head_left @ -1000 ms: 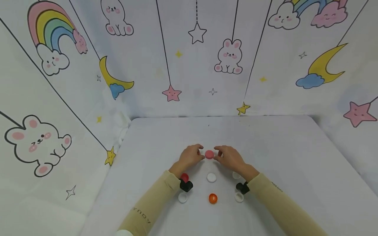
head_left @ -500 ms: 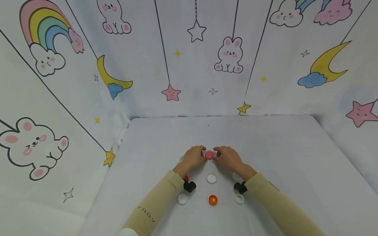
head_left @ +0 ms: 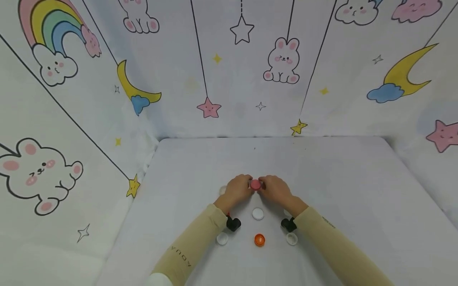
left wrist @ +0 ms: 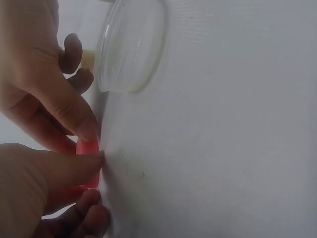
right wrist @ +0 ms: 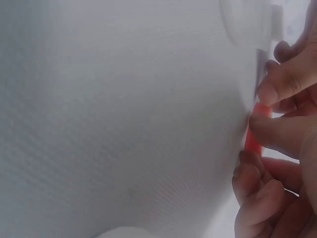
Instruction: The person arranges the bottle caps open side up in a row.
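Observation:
A pinkish-red bottle cap (head_left: 255,185) lies between both hands, toward the middle of the white table. From its left side my left hand (head_left: 237,189) pinches it, thumb and fingers bent. My right hand (head_left: 276,190) grips the opposite side in the same way. In the left wrist view, thumbs and fingers of both hands meet around the red cap (left wrist: 88,147), which stays close to the tabletop. The right wrist view has the red cap (right wrist: 255,142) mostly covered by fingers.
Nearer the body sit a white cap (head_left: 258,214), an orange cap (head_left: 259,240), a white cap (head_left: 222,239) and a translucent cap (head_left: 292,239). Another clear cap (head_left: 223,190) peeks out behind the left hand. The arms partly hide others. A printed cloth (head_left: 179,79) hangs behind the table.
Both hands have closed in on the red cap, the left moving right and the right slightly left. Their fingers now hold its sides. The head view has shifted a little.

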Demonstrator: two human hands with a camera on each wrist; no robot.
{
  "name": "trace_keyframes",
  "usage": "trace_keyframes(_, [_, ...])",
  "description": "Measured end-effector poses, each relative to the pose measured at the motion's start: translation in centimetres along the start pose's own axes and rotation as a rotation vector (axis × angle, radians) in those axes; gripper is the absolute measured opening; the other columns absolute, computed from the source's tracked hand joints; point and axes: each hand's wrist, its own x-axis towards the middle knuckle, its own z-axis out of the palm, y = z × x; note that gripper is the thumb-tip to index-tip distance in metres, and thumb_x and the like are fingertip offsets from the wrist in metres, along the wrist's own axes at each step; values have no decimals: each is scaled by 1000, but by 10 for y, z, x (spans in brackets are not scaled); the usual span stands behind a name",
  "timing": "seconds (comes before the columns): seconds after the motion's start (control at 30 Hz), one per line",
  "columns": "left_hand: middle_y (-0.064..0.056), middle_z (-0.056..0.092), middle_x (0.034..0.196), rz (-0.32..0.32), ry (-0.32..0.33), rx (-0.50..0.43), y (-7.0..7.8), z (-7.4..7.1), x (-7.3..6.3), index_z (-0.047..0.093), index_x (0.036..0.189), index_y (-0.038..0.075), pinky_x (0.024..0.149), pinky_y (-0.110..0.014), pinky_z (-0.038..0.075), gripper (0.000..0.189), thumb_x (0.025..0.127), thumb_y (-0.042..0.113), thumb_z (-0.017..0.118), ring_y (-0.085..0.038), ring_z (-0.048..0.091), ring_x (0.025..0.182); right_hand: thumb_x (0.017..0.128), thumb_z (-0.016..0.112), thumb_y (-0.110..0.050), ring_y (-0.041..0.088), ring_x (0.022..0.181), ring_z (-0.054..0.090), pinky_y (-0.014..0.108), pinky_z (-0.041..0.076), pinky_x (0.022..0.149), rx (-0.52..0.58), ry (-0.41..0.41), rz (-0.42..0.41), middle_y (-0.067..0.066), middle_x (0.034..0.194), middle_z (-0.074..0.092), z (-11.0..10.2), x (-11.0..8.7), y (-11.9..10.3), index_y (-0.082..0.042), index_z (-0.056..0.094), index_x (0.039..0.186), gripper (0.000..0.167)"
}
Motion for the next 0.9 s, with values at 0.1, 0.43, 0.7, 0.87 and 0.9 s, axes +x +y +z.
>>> trace_keyframes(0.1, [-4, 65, 92, 9, 10, 39, -1, 5, 1, 68, 116, 7, 67, -28, 48, 32, 87, 22, 72, -15, 58, 79, 85, 74, -16, 15, 67, 53, 31, 46, 60, -14, 3, 5, 1, 75, 61, 2, 1, 0, -6, 71, 104, 22])
trace_keyframes(0.43, [-6, 66, 92, 12, 52, 35, 2, 6, 0, 70, 109, 7, 69, -31, 50, 27, 89, 24, 72, -17, 60, 81, 87, 73, -15, 15, 66, 51, 30, 44, 62, 34, -1, -10, 0, 72, 59, 1, 2, -5, -5, 71, 102, 18])
trace_keyframes(0.7, [-6, 65, 94, -2, 76, 46, 4, 11, -2, 69, 110, 7, 70, -30, 50, 29, 90, 28, 71, -17, 60, 82, 89, 72, -18, 17, 71, 53, 33, 48, 68, 13, 8, -18, 4, 81, 62, 5, 2, -3, -4, 69, 108, 24])
trace_keyframes(0.87, [-5, 62, 94, -6, 90, 32, 5, 11, -4, 69, 110, 8, 69, -31, 50, 30, 91, 30, 70, -18, 61, 79, 91, 70, -19, 19, 80, 60, 37, 52, 76, -20, -1, -45, 7, 92, 66, 5, -1, -1, -4, 66, 114, 28])
trace_keyframes(0.9, [-5, 61, 95, -6, 93, 28, 4, 12, -4, 69, 111, 8, 69, -31, 50, 30, 91, 31, 69, -18, 61, 79, 92, 69, -19, 20, 82, 61, 39, 53, 78, -30, -1, -55, 9, 95, 66, 4, -1, 0, -3, 65, 116, 29])
